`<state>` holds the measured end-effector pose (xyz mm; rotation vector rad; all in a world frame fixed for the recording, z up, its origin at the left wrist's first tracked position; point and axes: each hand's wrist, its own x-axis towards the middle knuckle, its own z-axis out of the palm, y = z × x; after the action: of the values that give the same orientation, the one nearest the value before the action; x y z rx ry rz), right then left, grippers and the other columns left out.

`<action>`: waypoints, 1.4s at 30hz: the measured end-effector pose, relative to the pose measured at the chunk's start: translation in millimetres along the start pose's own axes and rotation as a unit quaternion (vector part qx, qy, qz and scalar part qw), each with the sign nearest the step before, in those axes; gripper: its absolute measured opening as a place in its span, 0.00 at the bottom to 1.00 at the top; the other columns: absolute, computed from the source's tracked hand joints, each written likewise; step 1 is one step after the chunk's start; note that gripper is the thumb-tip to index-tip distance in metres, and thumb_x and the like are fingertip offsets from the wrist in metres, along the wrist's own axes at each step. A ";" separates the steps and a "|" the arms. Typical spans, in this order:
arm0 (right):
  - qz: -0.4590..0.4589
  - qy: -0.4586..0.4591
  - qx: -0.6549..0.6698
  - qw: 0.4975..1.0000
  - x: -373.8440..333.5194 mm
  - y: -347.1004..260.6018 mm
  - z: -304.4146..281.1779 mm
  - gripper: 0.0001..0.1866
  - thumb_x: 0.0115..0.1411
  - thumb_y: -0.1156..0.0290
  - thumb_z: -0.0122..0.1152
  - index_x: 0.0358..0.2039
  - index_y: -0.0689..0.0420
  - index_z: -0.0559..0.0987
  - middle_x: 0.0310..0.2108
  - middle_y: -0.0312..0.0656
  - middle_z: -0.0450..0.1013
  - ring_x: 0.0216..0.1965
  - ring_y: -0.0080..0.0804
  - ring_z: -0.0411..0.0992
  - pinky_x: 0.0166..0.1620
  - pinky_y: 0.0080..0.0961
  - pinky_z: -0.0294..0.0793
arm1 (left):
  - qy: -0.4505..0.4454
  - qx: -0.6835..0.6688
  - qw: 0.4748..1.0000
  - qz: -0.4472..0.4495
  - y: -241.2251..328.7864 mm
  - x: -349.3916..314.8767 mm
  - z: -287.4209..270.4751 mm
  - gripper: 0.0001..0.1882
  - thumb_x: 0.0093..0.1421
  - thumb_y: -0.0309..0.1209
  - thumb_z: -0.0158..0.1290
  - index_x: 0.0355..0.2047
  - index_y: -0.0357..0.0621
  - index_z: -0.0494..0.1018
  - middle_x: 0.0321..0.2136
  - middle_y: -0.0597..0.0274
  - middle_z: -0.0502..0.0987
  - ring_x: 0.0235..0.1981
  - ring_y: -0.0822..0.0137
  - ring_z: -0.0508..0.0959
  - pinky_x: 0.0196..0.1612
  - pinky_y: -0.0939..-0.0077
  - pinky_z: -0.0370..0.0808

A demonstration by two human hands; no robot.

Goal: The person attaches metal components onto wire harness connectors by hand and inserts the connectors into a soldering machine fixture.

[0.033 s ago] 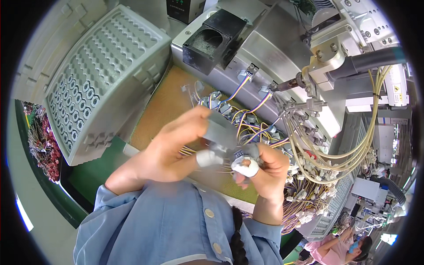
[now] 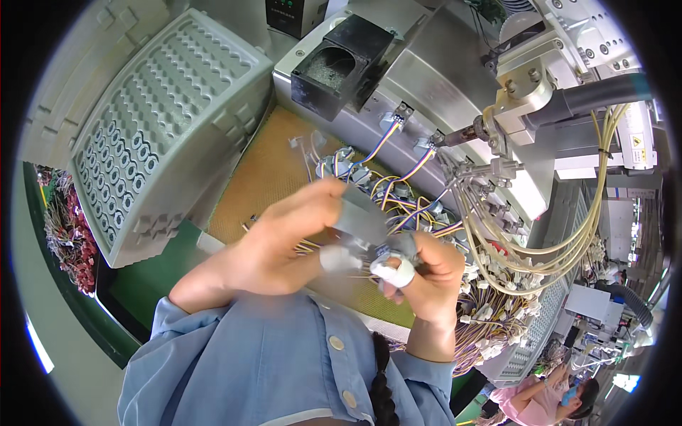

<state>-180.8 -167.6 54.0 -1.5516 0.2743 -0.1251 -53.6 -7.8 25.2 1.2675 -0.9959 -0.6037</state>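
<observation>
My left hand [image 2: 280, 238] and my right hand [image 2: 433, 273] meet over the bench, with coverings on the fingertips. Between my right thumb and fingers is a small grey round motor [image 2: 403, 246] with a dark terminal block facing left. Thin coloured wires [image 2: 307, 247] pass behind the left fingers towards the motor. My left thumb and index finger close in from the left, smeared by motion, and their hold on the wires is partly hidden. Beyond the hands lies a heap of similar wired motors [image 2: 401, 192].
A grey moulded tray [image 2: 202, 67] with ring-shaped parts in some pockets stands left. A black box [image 2: 337, 67] sits on the metal machine, where two wired motors are mounted beside a soldering tip [image 2: 462, 135]. Pale tubes [image 2: 526, 266] hang right. A person in pink [image 2: 529, 397] sits farther off.
My left index finger has moved slightly right and down, nearer the right hand. The right hand stays nearly in place around the motor, and the whole view shifts a little.
</observation>
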 end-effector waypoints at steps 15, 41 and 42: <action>0.001 -0.020 -0.108 0.994 -8.7 -2.8 -18.9 0.10 0.50 0.73 0.66 0.23 0.64 0.73 0.16 0.34 0.66 0.18 0.16 0.57 0.20 0.16 0.58 | -0.002 0.133 0.987 0.090 -9.4 10.1 14.3 0.19 0.37 0.11 0.47 0.32 0.35 0.74 0.28 0.57 0.70 0.26 0.63 0.73 0.29 0.75 0.70; -0.114 0.249 0.212 0.938 -70.6 60.2 -100.6 0.27 0.58 0.58 0.46 0.48 0.70 0.64 0.19 0.54 0.69 0.06 0.24 0.61 0.09 0.22 0.69 | -0.113 0.361 0.909 0.177 -86.9 -18.7 54.7 0.14 0.36 0.19 0.52 0.28 0.40 0.72 0.33 0.54 0.70 0.30 0.58 0.72 0.31 0.70 0.72; -0.108 0.262 0.223 0.933 -69.6 67.7 -101.0 0.27 0.58 0.57 0.47 0.47 0.69 0.65 0.20 0.54 0.70 0.07 0.24 0.62 0.09 0.21 0.69 | -0.096 0.328 0.926 0.160 -83.3 -14.1 57.2 0.14 0.36 0.19 0.52 0.28 0.39 0.72 0.33 0.54 0.70 0.29 0.57 0.72 0.31 0.69 0.72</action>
<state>-279.6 -246.5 -6.5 -1.0666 0.4578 -0.7328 -98.1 -43.9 -59.3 1.5923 -1.6165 -0.1299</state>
